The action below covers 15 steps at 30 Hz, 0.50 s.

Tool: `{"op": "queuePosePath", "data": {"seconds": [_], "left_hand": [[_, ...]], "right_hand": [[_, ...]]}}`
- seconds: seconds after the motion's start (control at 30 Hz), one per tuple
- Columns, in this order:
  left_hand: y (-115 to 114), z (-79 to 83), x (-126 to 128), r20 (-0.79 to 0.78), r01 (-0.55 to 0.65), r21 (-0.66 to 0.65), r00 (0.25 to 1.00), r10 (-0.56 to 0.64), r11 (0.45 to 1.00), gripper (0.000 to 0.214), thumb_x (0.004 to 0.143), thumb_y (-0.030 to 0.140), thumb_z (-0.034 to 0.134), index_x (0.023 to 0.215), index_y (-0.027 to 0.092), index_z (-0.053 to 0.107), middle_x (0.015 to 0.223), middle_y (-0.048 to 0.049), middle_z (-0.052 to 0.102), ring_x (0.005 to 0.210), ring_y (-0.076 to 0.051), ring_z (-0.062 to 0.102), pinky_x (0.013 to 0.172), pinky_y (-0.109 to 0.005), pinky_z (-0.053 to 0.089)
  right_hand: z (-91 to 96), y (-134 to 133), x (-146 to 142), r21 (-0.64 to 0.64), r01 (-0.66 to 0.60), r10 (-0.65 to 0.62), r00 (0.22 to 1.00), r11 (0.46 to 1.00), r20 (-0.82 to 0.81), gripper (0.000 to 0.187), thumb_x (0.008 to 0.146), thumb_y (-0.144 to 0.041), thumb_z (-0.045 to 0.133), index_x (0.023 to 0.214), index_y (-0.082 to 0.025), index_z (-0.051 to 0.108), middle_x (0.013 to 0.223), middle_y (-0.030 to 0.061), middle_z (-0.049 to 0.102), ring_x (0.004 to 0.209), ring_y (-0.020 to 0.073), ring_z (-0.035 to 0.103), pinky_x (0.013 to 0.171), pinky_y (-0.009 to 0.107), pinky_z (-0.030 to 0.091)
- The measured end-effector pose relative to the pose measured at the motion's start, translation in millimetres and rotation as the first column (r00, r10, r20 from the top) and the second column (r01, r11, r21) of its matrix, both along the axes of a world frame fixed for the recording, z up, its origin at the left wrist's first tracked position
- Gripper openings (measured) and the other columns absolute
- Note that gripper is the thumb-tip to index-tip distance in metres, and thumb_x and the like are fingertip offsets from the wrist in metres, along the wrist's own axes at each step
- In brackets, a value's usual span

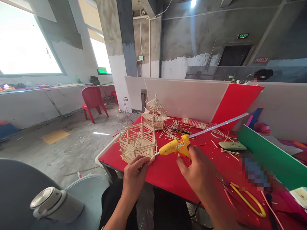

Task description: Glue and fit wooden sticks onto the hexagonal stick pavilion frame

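My right hand (199,174) is closed round the handle of a yellow hot glue gun (174,147), with a long clear glue stick (219,125) poking out of its back. The gun's nozzle touches the right side of a hexagonal frame of thin wooden sticks (137,141) standing on the red table (168,172). My left hand (134,174) grips the near lower edge of that frame with fingers pinched on it. Behind the frame stands a finished stick pagoda (154,113).
Loose sticks (172,131) litter the table behind the gun. Yellow-handled scissors (247,198) lie at the right, a pale green object (232,145) and a green board (268,156) further right. White and red partition boards (192,99) back the table. A red chair (93,100) stands at left.
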State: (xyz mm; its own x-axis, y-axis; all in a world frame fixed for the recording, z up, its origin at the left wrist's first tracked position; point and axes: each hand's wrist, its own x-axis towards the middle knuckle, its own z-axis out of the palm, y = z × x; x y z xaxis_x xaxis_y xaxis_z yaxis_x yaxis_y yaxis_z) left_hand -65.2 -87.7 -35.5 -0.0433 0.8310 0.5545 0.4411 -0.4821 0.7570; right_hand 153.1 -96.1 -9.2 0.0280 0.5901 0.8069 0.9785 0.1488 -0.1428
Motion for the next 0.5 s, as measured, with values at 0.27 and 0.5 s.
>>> {"op": "queuePosePath", "data": {"seconds": [0.27, 0.5], "left_hand": [[-0.6, 0.1, 1.8, 0.028, 0.024, -0.013, 0.999, -0.024, 1.0, 0.013, 0.087, 0.024, 0.066, 0.083, 0.02, 0.077, 0.084, -0.0045, 0.074, 0.076, -0.016, 0.068, 0.064, -0.021, 0.051], [1.2, -7.7, 10.3, 0.083, 0.082, -0.088, 0.994, -0.074, 0.993, 0.015, 0.086, 0.028, 0.067, 0.08, 0.018, 0.077, 0.082, -0.0053, 0.072, 0.068, -0.015, 0.063, 0.059, -0.022, 0.05]], "right_hand": [[-3.0, -0.2, -1.4, -0.115, 0.032, -0.044, 0.994, 0.993, -0.096, 0.031, 0.088, -0.044, 0.057, 0.104, -0.018, 0.063, 0.08, 0.0051, 0.069, 0.069, 0.0222, 0.065, 0.057, 0.03, 0.039], [-43.4, -17.0, 14.2, -0.398, 0.135, -0.198, 0.973, 0.908, -0.121, 0.047, 0.09, -0.055, 0.054, 0.114, -0.016, 0.062, 0.095, 0.0108, 0.074, 0.08, 0.0278, 0.071, 0.062, 0.034, 0.047]]}}
